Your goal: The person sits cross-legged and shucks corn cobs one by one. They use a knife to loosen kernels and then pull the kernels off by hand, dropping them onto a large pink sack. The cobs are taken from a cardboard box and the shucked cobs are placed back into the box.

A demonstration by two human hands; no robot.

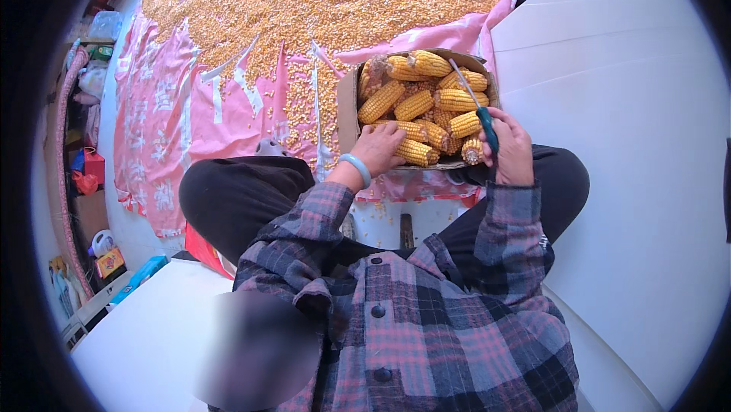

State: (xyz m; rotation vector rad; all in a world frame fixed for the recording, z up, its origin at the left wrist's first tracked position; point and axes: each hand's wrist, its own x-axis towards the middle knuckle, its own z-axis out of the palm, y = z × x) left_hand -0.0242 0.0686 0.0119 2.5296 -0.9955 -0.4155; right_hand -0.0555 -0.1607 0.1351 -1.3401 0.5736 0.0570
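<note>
A cardboard box full of yellow corn cobs stands in front of me, between my knees. My left hand, with a pale blue bangle at the wrist, reaches over the box's near left edge. Its fingers curl over the left end of a corn cob; the fingertips are partly hidden. At the near right corner, my right hand is closed around the green handle of a screwdriver. The metal shaft points up and left, over the cobs.
Beyond the box, loose corn kernels cover a pink printed sheet. Some kernels lie between its torn strips left of the box. Bags, a red box and bottles line the far left. My bent knees flank the box on a pale floor.
</note>
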